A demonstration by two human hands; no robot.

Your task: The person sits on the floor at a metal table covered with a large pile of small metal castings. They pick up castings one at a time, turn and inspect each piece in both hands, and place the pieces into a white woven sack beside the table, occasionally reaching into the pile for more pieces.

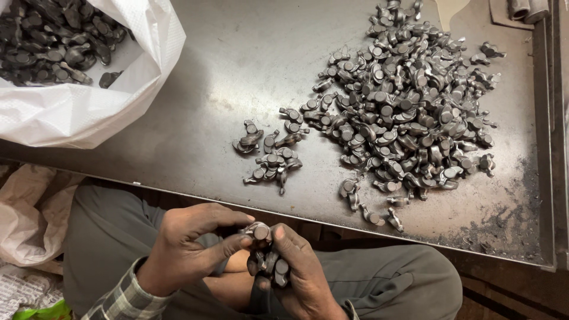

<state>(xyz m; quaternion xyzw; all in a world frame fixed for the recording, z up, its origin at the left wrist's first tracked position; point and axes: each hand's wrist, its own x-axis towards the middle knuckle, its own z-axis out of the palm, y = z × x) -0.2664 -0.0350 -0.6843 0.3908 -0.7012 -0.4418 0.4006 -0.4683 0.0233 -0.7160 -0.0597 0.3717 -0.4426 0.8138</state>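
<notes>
Both hands are down at lap level, just off the near edge of the metal table (207, 89). The left hand (189, 246) pinches one small dark forged metal part (259, 231) between thumb and forefinger, its round boss turned up toward the camera. Right beside it, touching, the right hand (302, 275) is curled around a small clutch of the same parts (269, 266); several are stacked in the palm, with the thumb pressing from above.

These pieces look like solid steel: stiff, dense for their size, no give at all, nothing fragile about them. The dull grey surface looks dry or faintly sooty rather than oily, so grip should hold, though the rounded boss could roll between fingertips. Best purchase, by the look of it, is across the narrow waist or the flat arm, not the knob.

Ahead of the hands, across the table edge, lies a small cluster of parts (269, 154), and beyond it to the right the big heap (409, 101). Far off to the left of the left hand, a white sack (77, 112) holds more of them.
</notes>
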